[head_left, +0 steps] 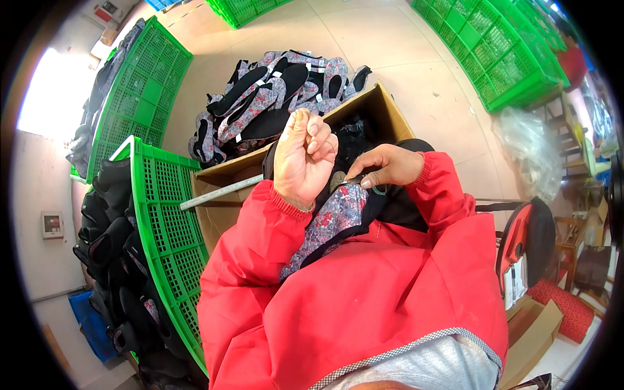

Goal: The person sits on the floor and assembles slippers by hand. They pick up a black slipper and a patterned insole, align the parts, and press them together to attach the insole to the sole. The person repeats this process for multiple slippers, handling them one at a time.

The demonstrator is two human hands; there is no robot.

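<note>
On my lap lies a floral fabric slipper (337, 216) in grey and red with black edging. The thumb and forefinger of my right hand (392, 166) pinch its upper edge. My left hand (304, 156) is raised to the left of that edge, fingers curled in and thumb pressed against them. Whatever it may hold is too small to make out. Beyond both hands, a heap of similar floral slippers (260, 107) with black soles lies behind a cardboard box (380, 107). Dark material sits inside the box.
Green plastic crates (166, 214) stand close on my left, with black slippers (114, 240) piled beside them. More green crates (494, 52) stand at the far right. A pale flat bar (221, 192) crosses the box's left side. Clear plastic wrap (530, 153) and a red roll (562, 312) lie right.
</note>
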